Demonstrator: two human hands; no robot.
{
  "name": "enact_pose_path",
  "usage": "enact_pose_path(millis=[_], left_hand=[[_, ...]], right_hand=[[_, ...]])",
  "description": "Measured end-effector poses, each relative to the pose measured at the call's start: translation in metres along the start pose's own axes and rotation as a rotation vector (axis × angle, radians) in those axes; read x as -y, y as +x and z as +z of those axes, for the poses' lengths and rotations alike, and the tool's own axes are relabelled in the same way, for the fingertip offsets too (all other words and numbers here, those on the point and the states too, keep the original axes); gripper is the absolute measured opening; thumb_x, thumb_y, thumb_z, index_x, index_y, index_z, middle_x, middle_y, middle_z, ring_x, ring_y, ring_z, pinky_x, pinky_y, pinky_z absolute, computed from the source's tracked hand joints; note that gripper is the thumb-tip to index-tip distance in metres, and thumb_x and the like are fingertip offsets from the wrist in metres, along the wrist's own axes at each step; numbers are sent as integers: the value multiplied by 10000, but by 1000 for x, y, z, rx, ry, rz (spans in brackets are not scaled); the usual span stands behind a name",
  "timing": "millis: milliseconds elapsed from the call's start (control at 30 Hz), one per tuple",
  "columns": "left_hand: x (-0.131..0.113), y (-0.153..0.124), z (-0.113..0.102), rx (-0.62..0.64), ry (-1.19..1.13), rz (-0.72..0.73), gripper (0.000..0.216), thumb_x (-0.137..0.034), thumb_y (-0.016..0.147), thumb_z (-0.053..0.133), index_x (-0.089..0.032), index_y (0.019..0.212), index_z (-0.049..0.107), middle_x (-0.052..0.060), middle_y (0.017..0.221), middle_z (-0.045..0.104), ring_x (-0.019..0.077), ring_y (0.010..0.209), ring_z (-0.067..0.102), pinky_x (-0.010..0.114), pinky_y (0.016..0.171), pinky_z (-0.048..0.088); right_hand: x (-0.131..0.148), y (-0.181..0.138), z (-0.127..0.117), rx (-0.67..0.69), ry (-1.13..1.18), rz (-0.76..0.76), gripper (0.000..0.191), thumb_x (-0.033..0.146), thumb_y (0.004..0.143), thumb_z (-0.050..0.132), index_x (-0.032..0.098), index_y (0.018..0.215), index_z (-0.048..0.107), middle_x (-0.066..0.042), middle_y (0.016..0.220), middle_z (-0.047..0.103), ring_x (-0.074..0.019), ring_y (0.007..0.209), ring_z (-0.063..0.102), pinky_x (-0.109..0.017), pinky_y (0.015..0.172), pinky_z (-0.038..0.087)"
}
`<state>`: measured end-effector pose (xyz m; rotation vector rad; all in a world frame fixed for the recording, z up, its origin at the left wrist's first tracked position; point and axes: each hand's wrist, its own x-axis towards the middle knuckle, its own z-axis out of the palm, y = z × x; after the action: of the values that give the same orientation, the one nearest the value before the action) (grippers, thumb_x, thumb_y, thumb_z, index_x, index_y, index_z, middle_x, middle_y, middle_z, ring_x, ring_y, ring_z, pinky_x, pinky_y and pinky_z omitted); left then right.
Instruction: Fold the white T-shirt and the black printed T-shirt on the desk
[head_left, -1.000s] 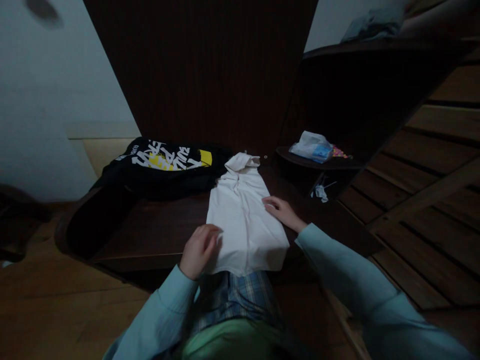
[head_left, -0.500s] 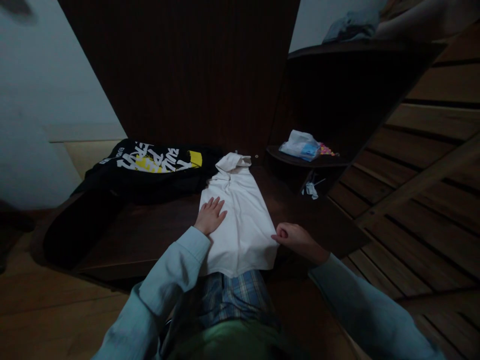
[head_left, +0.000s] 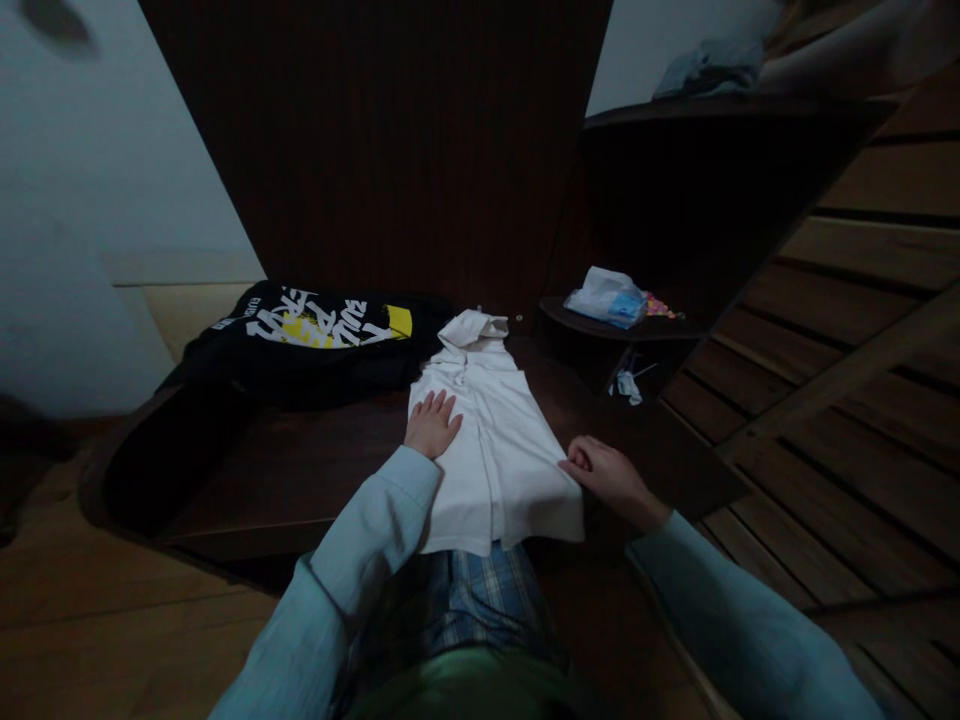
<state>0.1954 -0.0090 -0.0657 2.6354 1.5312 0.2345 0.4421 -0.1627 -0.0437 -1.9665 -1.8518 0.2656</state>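
A dark wooden panel (head_left: 390,150) rises behind everything, with slatted boards (head_left: 862,420) off to my right. Below the panel runs a dark bench (head_left: 285,460), its left end curving up into a rounded arm. Spread along the back of it, on the left, lies a black garment (head_left: 322,345) with white lettering and yellow patches.

Right in front of me on the bench is the white shirt (head_left: 491,440). Its long axis runs from the panel towards my body, leaning a touch: the collar points away from me, slightly left, and the wider hem comes out over the front edge, above the plaid cloth (head_left: 480,600) at my lap. A lengthwise fold follows that axis down to the hem.

My hands are apart. My right hand (head_left: 611,475) is curled, thumb and forefinger pinching the shirt's right edge near the hem. My left hand (head_left: 433,425) lies flat on the shirt's left side, fingers loosely spread towards the collar.

On the small shelf (head_left: 577,322) sits a white-and-blue packet (head_left: 611,297), just beside something small and pink (head_left: 661,307). Beneath is a crumpled white scrap (head_left: 628,385).
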Motion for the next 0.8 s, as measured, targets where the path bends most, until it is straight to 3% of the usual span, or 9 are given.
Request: enact_pose_path(millis=[67,233,500,800], left_hand=[[1,0,1,-14,-6,5,517,-412,881,257,-171,1330,346,80,1424,287,251,1319,203,425,1034,232],[1,0,1,-21,-16,4,513,-412,880,266,-172,1325,354,83,1417,300,251,1317,209,429,1032,231],[0,-2,0,-20,-19,0,511,-402,882,265,-165,1327,349,80,1422,292,252,1313,217,432,1033,231],[0,-2,3,-65,-21,12,501,-398,877,277,-167,1311,375,83,1407,324,250,1307,233,427,1029,244]], right_hand=[[12,-11,5,-63,67,-68,133,313,737,521,198,672,503,5,655,513,-126,603,492,-228,560,363],[53,-30,26,-5,152,-267,129,311,801,501,199,742,528,-1,708,548,-123,647,522,-228,611,390],[87,-13,65,-208,-193,-267,75,187,735,480,182,661,489,-20,636,542,-147,623,494,-256,585,311],[91,1,54,20,-36,-263,159,149,724,444,186,569,448,24,554,487,-102,551,441,-235,542,256]])
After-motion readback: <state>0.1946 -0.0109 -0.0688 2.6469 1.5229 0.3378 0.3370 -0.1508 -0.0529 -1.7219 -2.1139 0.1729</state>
